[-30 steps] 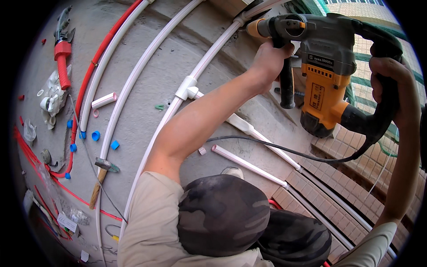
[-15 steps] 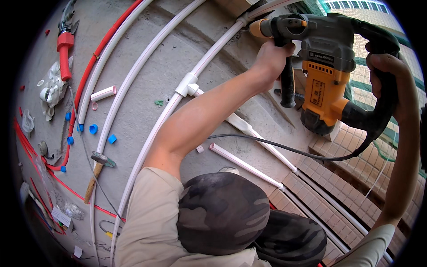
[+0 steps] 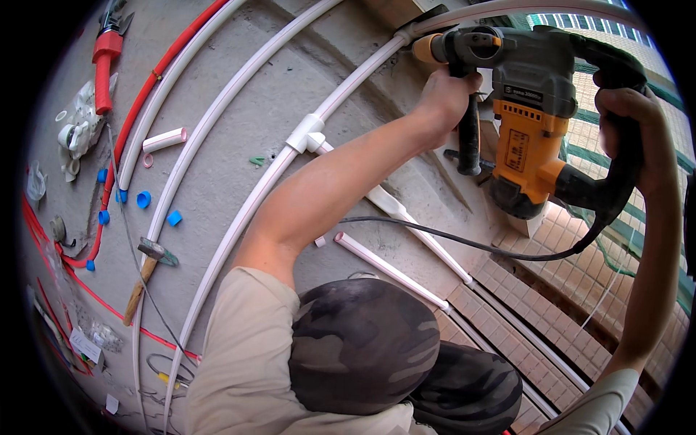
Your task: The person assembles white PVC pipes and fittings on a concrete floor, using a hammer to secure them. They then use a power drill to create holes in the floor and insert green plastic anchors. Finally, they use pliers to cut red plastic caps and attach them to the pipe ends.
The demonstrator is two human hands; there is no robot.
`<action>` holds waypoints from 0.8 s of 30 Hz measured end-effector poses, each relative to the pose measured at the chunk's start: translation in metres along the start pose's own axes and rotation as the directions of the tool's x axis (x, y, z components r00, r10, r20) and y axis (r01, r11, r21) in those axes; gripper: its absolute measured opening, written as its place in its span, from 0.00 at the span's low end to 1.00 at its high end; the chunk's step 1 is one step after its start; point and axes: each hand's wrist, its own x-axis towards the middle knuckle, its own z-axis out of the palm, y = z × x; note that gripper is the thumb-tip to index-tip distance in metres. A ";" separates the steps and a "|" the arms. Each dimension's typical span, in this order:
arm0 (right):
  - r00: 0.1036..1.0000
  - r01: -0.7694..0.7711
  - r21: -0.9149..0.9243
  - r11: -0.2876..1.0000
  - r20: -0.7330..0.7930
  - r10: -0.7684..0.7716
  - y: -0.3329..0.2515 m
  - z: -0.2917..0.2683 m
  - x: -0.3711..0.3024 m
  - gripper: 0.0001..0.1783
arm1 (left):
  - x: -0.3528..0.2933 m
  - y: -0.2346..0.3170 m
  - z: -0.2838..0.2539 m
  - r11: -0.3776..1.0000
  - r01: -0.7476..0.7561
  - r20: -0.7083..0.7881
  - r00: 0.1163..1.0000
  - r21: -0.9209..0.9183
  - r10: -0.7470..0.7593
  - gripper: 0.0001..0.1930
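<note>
My left hand (image 3: 447,109) is wrapped round the black side handle near the front of an orange and black rotary hammer drill (image 3: 531,138). At its back end, my right hand (image 3: 629,119) grips the long rear handle. The drill lies level across the upper right, its orange-tipped chuck pointing left. The chuck's front is close to a white pipe (image 3: 362,72) and a dark piece on it; whether they touch I cannot tell. The drill's black cable (image 3: 435,235) loops down and left behind my forearm.
White pipes with a tee fitting (image 3: 306,135) run across the concrete floor. A hammer (image 3: 148,272), blue caps (image 3: 143,199), a short pipe offcut (image 3: 165,139), red conduit (image 3: 138,116) and a red-handled tool (image 3: 104,69) lie left. Tiled wall (image 3: 573,290) and green netting are at right.
The view has shifted slightly, so the floor things sit a little further left and lower. Both hands keep their hold on the drill, which has barely moved in the picture.
</note>
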 end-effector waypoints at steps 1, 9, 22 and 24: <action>1.000 0.009 -0.008 1.000 -0.011 -0.009 -0.007 0.005 0.000 0.17 | 0.001 0.000 -0.001 1.000 -0.018 -0.027 0.999 -0.023 0.018 0.15; 0.999 0.036 -0.094 0.995 -0.005 -0.037 -0.022 0.006 0.008 0.15 | 0.005 0.003 -0.003 0.989 -0.044 -0.062 0.997 -0.143 0.035 0.11; 0.996 0.063 -0.173 0.983 0.074 -0.050 -0.048 0.012 0.026 0.17 | 0.017 0.003 -0.012 0.972 -0.127 -0.141 0.985 -0.197 0.100 0.11; 0.997 0.060 -0.206 0.977 0.063 -0.048 -0.047 0.012 0.028 0.17 | 0.013 0.005 -0.012 0.971 -0.105 -0.122 0.989 -0.217 0.080 0.11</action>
